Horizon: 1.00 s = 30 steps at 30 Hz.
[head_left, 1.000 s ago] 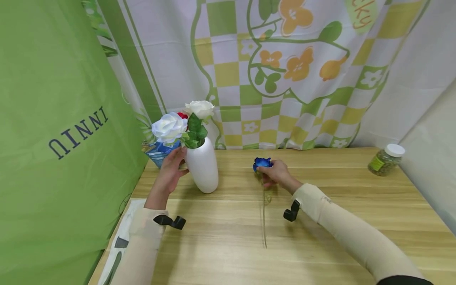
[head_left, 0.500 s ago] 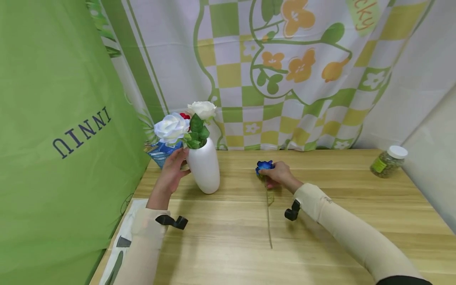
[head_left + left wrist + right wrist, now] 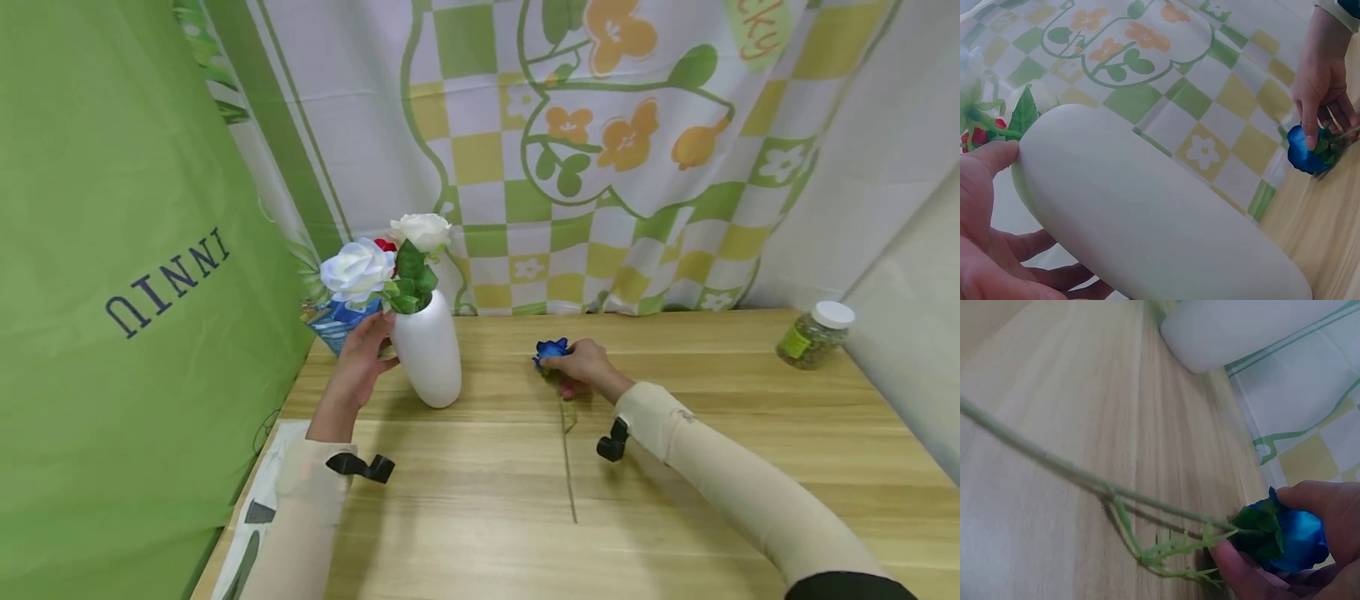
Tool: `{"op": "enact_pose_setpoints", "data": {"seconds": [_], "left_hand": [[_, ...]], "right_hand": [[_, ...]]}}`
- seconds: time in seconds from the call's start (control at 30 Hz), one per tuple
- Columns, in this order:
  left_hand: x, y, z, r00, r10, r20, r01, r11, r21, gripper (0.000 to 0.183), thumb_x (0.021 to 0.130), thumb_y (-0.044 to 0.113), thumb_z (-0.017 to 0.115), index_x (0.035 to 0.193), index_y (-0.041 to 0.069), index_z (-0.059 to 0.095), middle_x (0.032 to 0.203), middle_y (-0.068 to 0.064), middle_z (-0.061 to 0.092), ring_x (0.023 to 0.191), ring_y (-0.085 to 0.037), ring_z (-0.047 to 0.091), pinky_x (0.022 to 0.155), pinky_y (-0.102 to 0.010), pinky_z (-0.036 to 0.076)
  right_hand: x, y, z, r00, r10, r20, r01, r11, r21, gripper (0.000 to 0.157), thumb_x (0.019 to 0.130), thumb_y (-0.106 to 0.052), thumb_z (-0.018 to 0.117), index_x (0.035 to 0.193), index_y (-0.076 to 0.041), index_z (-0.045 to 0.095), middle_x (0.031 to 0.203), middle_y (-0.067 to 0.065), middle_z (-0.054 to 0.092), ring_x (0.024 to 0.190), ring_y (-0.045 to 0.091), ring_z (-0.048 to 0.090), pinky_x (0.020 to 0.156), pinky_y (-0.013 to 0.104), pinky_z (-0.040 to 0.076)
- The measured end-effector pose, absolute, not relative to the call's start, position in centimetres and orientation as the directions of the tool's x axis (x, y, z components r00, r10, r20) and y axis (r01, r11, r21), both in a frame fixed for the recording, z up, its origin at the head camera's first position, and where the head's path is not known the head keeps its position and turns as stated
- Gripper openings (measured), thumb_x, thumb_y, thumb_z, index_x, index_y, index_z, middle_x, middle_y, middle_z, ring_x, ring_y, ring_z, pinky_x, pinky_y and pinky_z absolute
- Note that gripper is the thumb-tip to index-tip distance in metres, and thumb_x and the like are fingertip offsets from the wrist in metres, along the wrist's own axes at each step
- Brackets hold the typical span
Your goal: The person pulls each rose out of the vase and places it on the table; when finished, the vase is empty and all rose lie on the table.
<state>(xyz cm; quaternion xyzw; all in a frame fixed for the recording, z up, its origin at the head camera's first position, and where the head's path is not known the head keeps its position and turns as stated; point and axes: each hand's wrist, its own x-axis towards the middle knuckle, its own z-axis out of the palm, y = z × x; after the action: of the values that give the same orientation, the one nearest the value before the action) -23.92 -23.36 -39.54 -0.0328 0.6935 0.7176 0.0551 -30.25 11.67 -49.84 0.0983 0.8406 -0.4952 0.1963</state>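
Observation:
A white vase (image 3: 429,354) stands at the left of the table, slightly tilted in the head view, with a bluish-white rose (image 3: 357,269), a cream rose (image 3: 422,232), green leaves and a bit of red bloom (image 3: 385,245) in it. My left hand (image 3: 358,362) holds the vase by its upper left side, thumb near the rim, fingers behind it in the left wrist view. To the right, my right hand (image 3: 588,367) pinches a blue rose (image 3: 1304,540) at its bloom. Its long green stem (image 3: 1054,461) stretches toward me, low over the table.
A blue patterned packet (image 3: 337,323) stands behind my left hand. At the far right is a lidded jar (image 3: 816,335). A patterned curtain (image 3: 487,158) hangs behind the table, and a green cloth (image 3: 135,400) borders the left side.
The near end of the blue rose's stem has swung a little to the right, and its bloom is slightly lower. My left hand and the vase stay in place.

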Motion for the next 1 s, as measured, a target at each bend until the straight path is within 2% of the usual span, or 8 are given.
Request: {"op": "enact_pose_setpoints", "data": {"seconds": [0.23,0.33,0.43,0.53,0.67,0.77,0.9,1.0], "left_hand": [[-23.5,-23.7,-39.4,-0.990,0.018,-0.140,-0.140,-0.029,0.990,0.068,0.105,0.035,0.048,0.158,0.004,0.020,0.159,-0.018,0.031,0.140,-0.035,0.038,0.115,-0.062,0.035],[-23.4,-23.8,-39.3,-0.990,0.020,-0.141,-0.142,-0.036,0.989,0.068,0.105,0.035,0.048,0.159,0.004,0.020,0.159,-0.019,0.031,0.141,-0.036,0.037,0.115,-0.061,0.035],[-23.4,-23.8,-39.3,-0.990,0.017,-0.138,-0.139,-0.046,0.989,0.066,0.105,0.034,0.048,0.158,0.005,0.022,0.157,-0.019,0.033,0.140,-0.035,0.039,0.115,-0.061,0.035],[-23.6,-23.8,-39.3,-0.991,0.018,-0.134,-0.135,-0.049,0.990,0.067,0.105,0.034,0.048,0.158,0.005,0.022,0.157,-0.019,0.033,0.139,-0.035,0.039,0.115,-0.061,0.035],[-23.7,-23.7,-39.4,-0.990,0.023,-0.136,-0.137,-0.039,0.990,0.069,0.104,0.036,0.049,0.159,0.005,0.021,0.158,-0.019,0.032,0.139,-0.035,0.039,0.114,-0.061,0.036],[-23.8,-23.5,-39.4,-0.991,0.025,-0.134,-0.134,-0.033,0.990,0.068,0.104,0.036,0.049,0.158,0.004,0.022,0.157,-0.019,0.033,0.137,-0.034,0.040,0.114,-0.061,0.037],[-23.9,-23.4,-39.5,-0.991,0.029,-0.128,-0.129,-0.033,0.991,0.066,0.105,0.035,0.049,0.157,0.003,0.025,0.156,-0.019,0.034,0.135,-0.034,0.042,0.113,-0.061,0.038],[-24.0,-23.4,-39.6,-0.990,0.029,-0.137,-0.138,-0.037,0.990,0.064,0.105,0.035,0.049,0.156,0.003,0.026,0.157,-0.018,0.035,0.132,-0.033,0.044,0.113,-0.059,0.039]], "right_hand": [[-30.4,11.6,-49.7,-0.917,-0.026,-0.398,0.312,0.577,-0.755,0.049,0.086,-0.037,0.078,0.106,0.004,0.061,0.064,0.012,0.069,0.053,0.021,0.070,0.057,0.037,0.061],[-30.4,12.0,-49.2,-0.921,-0.039,-0.388,0.285,0.610,-0.739,0.050,0.086,-0.037,0.077,0.106,0.006,0.062,0.069,0.016,0.071,0.057,0.025,0.072,0.060,0.038,0.062],[-30.3,12.6,-48.4,-0.923,-0.056,-0.381,0.264,0.628,-0.732,0.061,0.089,-0.037,0.074,0.124,0.009,0.056,0.094,0.024,0.072,0.066,0.030,0.074,0.065,0.040,0.062],[-30.3,13.5,-47.6,-0.933,-0.072,-0.353,0.221,0.660,-0.718,0.076,0.092,-0.038,0.070,0.143,0.010,0.041,0.122,0.032,0.063,0.074,0.031,0.075,0.069,0.039,0.063],[-30.1,14.7,-46.1,-0.969,-0.066,-0.237,0.116,0.727,-0.677,0.084,0.094,-0.045,0.065,0.151,0.007,0.031,0.107,0.027,0.070,0.074,0.031,0.074,0.069,0.040,0.062],[-29.8,15.0,-44.6,-0.993,-0.062,-0.100,0.019,0.753,-0.658,0.079,0.094,-0.046,0.063,0.147,0.006,0.038,0.099,0.024,0.073,0.086,0.033,0.073,0.075,0.043,0.060],[-29.5,14.6,-42.5,-0.997,-0.073,0.001,-0.053,0.710,-0.702,0.064,0.096,-0.041,0.062,0.140,0.004,0.048,0.124,0.026,0.067,0.106,0.038,0.068,0.084,0.047,0.057],[-29.2,13.6,-41.1,-0.997,-0.071,0.026,-0.063,0.594,-0.802,0.052,0.097,-0.034,0.062,0.136,0.000,0.052,0.125,0.023,0.066,0.103,0.034,0.069,0.082,0.042,0.059]]}}
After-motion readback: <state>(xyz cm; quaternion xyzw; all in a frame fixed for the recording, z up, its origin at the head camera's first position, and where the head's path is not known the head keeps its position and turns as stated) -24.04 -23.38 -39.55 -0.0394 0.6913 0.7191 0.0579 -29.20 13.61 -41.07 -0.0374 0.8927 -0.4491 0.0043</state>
